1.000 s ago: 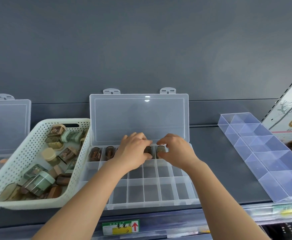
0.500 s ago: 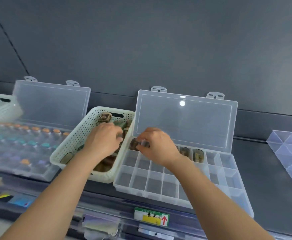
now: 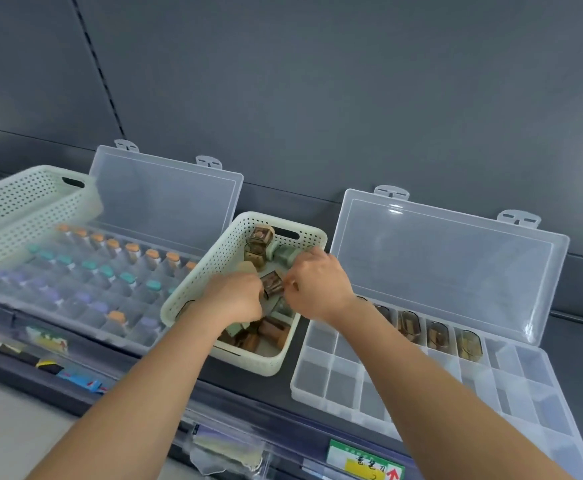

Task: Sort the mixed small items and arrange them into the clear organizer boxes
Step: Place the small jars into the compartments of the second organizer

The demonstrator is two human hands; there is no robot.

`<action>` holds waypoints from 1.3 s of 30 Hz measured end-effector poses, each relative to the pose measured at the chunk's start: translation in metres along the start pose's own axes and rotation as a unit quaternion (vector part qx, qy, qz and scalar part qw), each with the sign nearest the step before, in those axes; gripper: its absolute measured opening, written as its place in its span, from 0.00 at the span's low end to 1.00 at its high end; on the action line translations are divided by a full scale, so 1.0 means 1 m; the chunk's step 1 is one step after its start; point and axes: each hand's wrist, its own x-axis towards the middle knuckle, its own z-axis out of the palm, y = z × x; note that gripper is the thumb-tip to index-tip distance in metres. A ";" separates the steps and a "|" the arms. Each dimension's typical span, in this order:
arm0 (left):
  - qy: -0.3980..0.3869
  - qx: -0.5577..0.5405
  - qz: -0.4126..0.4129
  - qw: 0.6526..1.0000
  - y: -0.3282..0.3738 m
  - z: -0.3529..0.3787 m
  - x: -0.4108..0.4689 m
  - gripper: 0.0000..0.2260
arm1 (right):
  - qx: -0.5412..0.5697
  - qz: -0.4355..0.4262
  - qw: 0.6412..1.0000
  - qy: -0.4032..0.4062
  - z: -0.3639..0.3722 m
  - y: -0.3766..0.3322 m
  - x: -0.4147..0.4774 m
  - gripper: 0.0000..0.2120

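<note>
Likely light, stiff and slick, the brown bottles [image 3: 272, 284] in the basket [image 3: 213, 259] want a side pinch; our left hand [image 3: 236, 299] and right hand [image 3: 319, 289] curl over them, holding what, we cannot tell.

On your right, the organizer box [image 3: 449, 268] is clear, smooth plastic, and its raised lid is glossy enough to catch a light. The perforated basket [image 3: 196, 282] in the middle is pale matt plastic. The far wall panel [image 3: 317, 81] looks matt grey.
</note>
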 end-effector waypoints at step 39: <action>0.143 -0.398 0.150 0.894 0.065 -0.017 -0.013 0.20 | 0.281 0.209 0.918 0.186 -0.025 0.062 -0.067 0.17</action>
